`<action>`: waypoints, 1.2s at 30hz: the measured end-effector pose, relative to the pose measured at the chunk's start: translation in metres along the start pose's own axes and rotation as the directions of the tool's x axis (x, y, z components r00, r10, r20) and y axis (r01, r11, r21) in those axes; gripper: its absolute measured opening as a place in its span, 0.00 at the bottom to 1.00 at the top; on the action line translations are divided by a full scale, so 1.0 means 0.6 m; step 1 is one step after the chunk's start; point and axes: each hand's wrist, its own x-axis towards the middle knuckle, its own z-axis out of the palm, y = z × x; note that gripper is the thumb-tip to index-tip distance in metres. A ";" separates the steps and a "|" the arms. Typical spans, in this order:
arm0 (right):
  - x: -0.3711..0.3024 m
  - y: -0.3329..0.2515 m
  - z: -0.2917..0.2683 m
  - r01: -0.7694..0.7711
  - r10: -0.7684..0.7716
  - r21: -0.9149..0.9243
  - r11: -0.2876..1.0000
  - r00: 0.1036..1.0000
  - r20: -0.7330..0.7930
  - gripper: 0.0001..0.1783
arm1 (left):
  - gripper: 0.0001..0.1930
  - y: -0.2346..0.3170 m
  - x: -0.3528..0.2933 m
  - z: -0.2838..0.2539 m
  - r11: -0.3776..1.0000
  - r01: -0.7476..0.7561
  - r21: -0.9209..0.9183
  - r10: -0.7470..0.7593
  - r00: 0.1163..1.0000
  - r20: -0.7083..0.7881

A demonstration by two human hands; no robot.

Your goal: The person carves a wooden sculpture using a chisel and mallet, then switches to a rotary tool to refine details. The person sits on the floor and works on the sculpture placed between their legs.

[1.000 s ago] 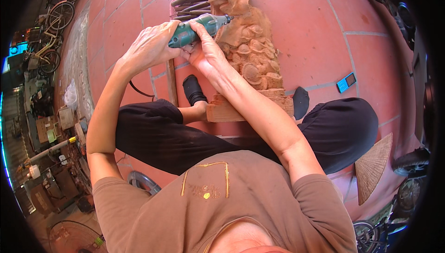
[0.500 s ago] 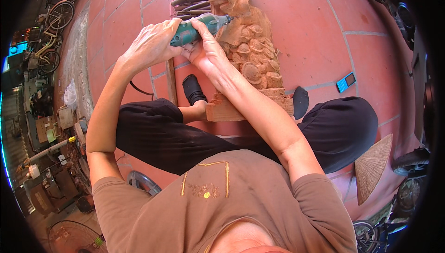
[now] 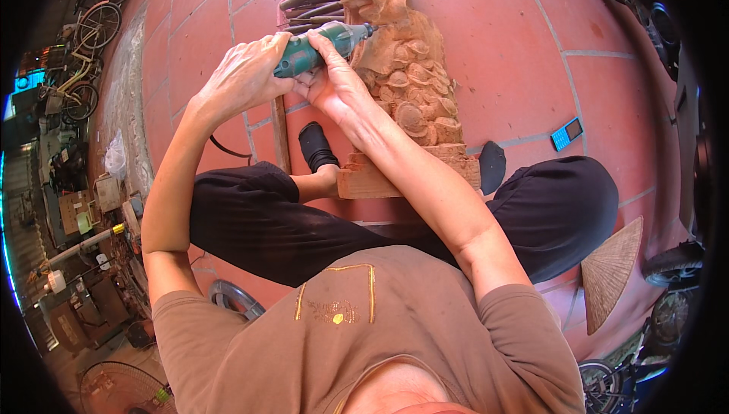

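A green rotary tool (image 3: 302, 57) is held in both my hands, its dark nose pointing right. My left hand (image 3: 244, 72) wraps around its rear end. Nearer its front, my right hand (image 3: 334, 84) grips the body from below, with the thumb along the top. The nose is over the left side of a reddish-brown wood carving (image 3: 410, 76), beside its draped upper part. I cannot tell whether the bit touches the wood. Rounded, lumpy shapes cover the middle of the carving, and its squared base lies between my feet.
Several dark chisel-like tools (image 3: 315, 10) lie in a reddish tray left of the carving. A blue phone (image 3: 566, 135) and a conical straw hat (image 3: 611, 276) are on the tiled floor at right. Bicycles (image 3: 99, 27) stand far left, a fan (image 3: 121, 387) lower left.
Both hands and the rotary tool have shifted slightly to the left and a little up. My grip on it stays the same, and the carving has barely moved.
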 end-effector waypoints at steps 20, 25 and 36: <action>0.011 0.007 -0.006 -0.079 0.078 0.019 0.997 0.997 0.025 0.18 | 0.25 -0.010 -0.010 -0.002 1.000 0.025 -0.016 -0.025 1.000 -0.009; 0.013 0.009 -0.009 -0.103 0.103 -0.001 0.995 0.993 0.058 0.18 | 0.24 -0.011 -0.015 -0.004 0.998 0.054 -0.016 -0.054 0.998 0.019; -0.002 0.009 0.005 -0.023 0.024 -0.013 1.000 0.998 0.052 0.19 | 0.23 -0.006 -0.013 -0.010 0.999 -0.023 -0.026 0.022 0.998 -0.053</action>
